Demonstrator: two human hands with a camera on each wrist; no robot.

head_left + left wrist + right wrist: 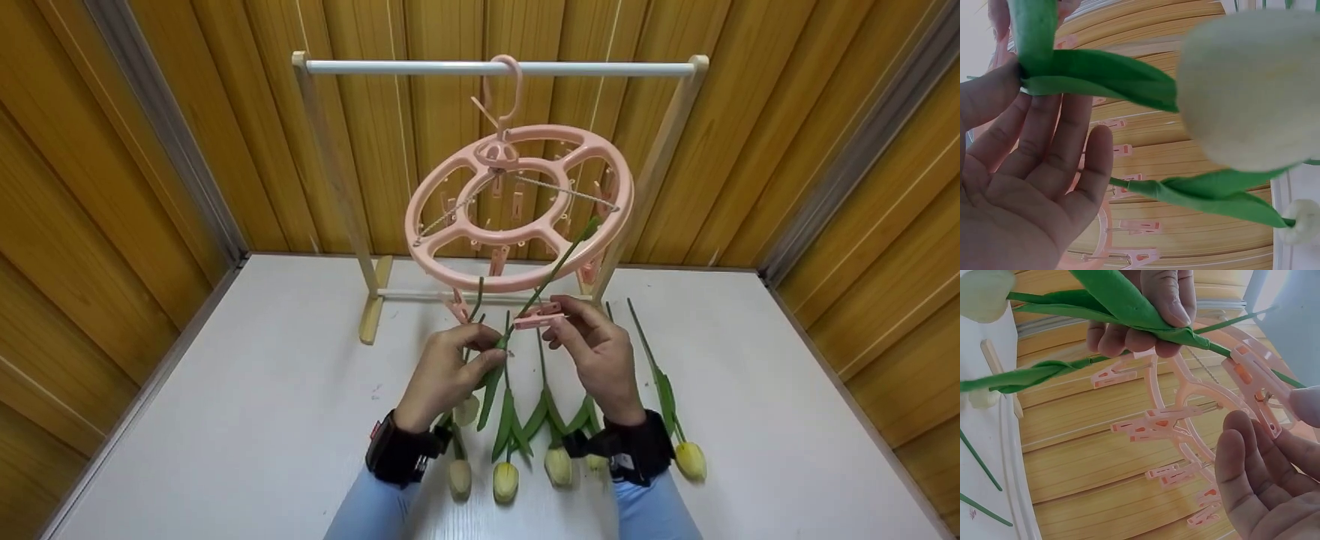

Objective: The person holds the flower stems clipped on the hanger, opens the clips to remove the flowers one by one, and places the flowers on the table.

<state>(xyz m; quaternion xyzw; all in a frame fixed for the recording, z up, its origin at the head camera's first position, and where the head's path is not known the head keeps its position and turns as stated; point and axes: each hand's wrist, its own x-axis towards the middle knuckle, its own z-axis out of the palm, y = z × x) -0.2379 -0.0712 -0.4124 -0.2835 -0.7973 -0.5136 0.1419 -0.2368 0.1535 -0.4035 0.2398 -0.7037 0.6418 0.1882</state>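
My left hand (454, 367) pinches an artificial tulip by its green stem (555, 274), just where the leaves (1100, 76) begin. Its pale flower head (1247, 90) looms large in the left wrist view. Between thumb and fingers, my right hand (600, 352) holds a pink clothespin (1255, 382) of the hanger. The stem passes at the clothespin's jaws; whether they grip it I cannot tell. The round pink hanger (517, 281) tilts down towards the hands. Behind the left hand, a second tulip (1044, 374) hangs by its stem near another pink clothespin (457, 306).
The hanger's hook (517, 90) sits over the white bar (390, 67) of a wooden stand (341, 172). Several tulips lie on the white table (225, 420) below the hands, with one yellow tulip (690, 459) at the right. Wooden-look panels (480, 30) enclose the table.
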